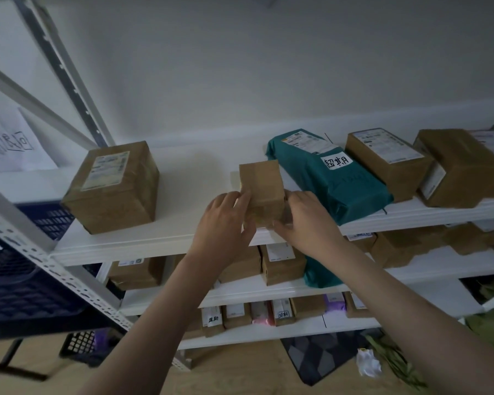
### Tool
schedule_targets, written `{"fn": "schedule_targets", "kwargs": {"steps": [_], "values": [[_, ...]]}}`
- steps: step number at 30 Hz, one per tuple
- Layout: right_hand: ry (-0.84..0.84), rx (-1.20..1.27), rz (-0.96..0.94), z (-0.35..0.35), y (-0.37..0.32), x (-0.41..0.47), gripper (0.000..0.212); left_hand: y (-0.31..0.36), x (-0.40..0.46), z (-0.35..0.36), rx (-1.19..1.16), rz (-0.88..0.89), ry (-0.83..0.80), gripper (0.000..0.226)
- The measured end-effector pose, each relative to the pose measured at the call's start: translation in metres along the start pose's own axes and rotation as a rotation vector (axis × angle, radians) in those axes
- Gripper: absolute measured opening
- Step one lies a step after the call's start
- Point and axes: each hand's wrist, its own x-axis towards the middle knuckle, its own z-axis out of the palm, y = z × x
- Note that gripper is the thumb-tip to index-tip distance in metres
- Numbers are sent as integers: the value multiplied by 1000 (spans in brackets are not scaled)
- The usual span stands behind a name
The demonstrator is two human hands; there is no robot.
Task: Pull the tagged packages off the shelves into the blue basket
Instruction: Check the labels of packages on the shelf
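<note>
Wall (268, 67): pale, at your twelve o'clock.
Floor mat (320, 356): dark, patterned, at five o'clock.
Crumpled paper (368, 363): white, beside your mat.

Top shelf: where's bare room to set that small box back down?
Bare shelf lies between the big brown box and the small box held by both hands. Right of it is crowded: the green bag and more boxes.

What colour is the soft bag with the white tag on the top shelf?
Teal green bag, with a handwritten white tag; seen in the head view.
</note>
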Motion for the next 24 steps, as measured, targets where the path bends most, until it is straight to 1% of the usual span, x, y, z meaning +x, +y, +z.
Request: {"fn": "schedule_targets", "kwargs": {"steps": [5,9,11,13,15,16,17,18,21,22,24], "values": [[7,-18,-63,-4,-22,15,56,-16,-14,0,-81,-76,50,53],[43,88,-59,3,-37,22,62,-36,-29,1,-175,-150,25,55],[27,179,-15,13,-40,19,65,-45,-35,4,-203,-187,10,48],[-36,229,27,24,-39,15,69,-54,-39,7,-227,-220,-10,34],[-118,218,31,34,-37,11,66,-62,-42,9,-237,-215,-15,22],[-144,200,17,37,-37,10,63,-67,-43,10,-228,-209,-10,19],[-155,188,5,39,-36,10,61,-71,-43,9,-221,-203,0,21],[-156,187,2,40,-36,10,60,-72,-43,6,-223,-220,3,29],[-145,213,7,39,-40,13,63,-75,-41,-7,-222,-299,-5,67],[-141,221,8,39,-41,15,63,-75,-40,-10,-202,-280,-7,75],[-136,239,10,39,-45,16,62,-74,-38,-15,-149,-192,12,81]]}}
